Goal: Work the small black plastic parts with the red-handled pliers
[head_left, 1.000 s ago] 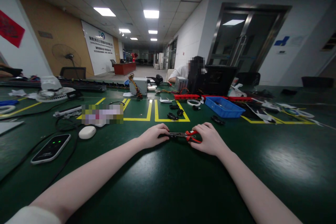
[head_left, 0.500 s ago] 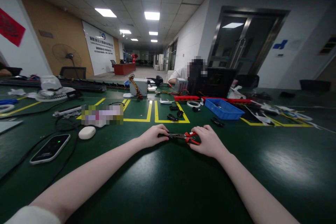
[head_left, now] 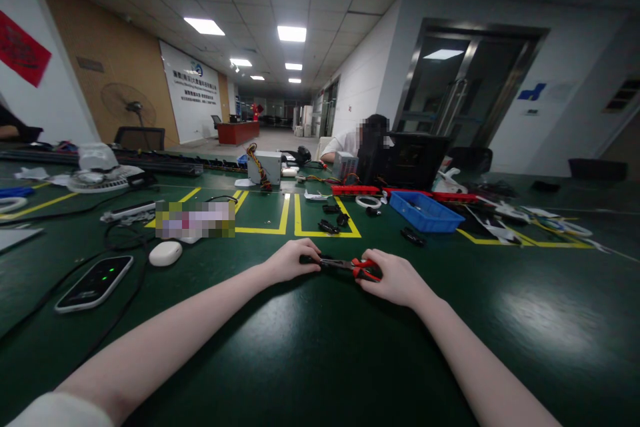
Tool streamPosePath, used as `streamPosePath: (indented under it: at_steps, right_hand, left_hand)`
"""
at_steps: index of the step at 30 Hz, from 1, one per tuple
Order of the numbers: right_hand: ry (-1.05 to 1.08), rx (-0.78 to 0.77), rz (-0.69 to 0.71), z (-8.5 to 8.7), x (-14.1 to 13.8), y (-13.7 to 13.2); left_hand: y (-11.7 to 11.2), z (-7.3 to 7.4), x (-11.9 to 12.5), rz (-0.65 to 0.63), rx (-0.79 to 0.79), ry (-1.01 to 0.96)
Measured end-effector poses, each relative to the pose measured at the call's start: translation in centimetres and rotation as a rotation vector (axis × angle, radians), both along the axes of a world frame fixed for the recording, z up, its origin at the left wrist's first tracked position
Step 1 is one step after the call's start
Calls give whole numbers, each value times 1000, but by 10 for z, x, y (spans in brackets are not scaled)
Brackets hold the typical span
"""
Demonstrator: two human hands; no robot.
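Note:
My right hand (head_left: 395, 277) is closed around the red and black handles of long-nose pliers (head_left: 345, 264). Their metal jaws point left, toward my left hand (head_left: 294, 259). Thumb and fingertips of that left hand pinch a small dark piece (head_left: 325, 267), which the plier tips meet; its kind is too small to make out. Both hands are just above the dark green table (head_left: 310, 360). Beyond them, several black coiled cables (head_left: 329, 225) lie within a yellow taped box, and another black cable bundle (head_left: 413, 236) rests to the right.
A blue tray (head_left: 427, 213) stands right of the taped boxes. At left lie a device with green lights (head_left: 95, 283), a white round case (head_left: 165, 253) and black cords. Further back are a power supply unit (head_left: 265, 167), a black computer case (head_left: 410, 160) and a seated person (head_left: 343, 145).
The right hand has dropped slightly, and its fingers have closed a little more on the plier handles. The left hand is nearly still.

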State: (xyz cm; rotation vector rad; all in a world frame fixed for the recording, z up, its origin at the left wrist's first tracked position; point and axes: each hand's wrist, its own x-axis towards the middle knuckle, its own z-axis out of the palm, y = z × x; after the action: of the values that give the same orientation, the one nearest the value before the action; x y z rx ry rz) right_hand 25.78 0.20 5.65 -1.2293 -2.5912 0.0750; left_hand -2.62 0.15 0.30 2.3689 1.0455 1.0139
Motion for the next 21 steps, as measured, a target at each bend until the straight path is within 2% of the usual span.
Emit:
streamPosePath:
  at_steps: [5, 14, 21]
  right_hand:
    - [-11, 19, -2, 1, 0, 0]
    - [-42, 23, -19, 3, 0, -1]
    - [-35, 9, 1, 1, 0, 0]
  left_hand:
    - [-4, 3, 1, 55, -2, 32]
    - [-17, 12, 3, 118, 70, 231]
    - [-18, 14, 5, 143, 75, 246]
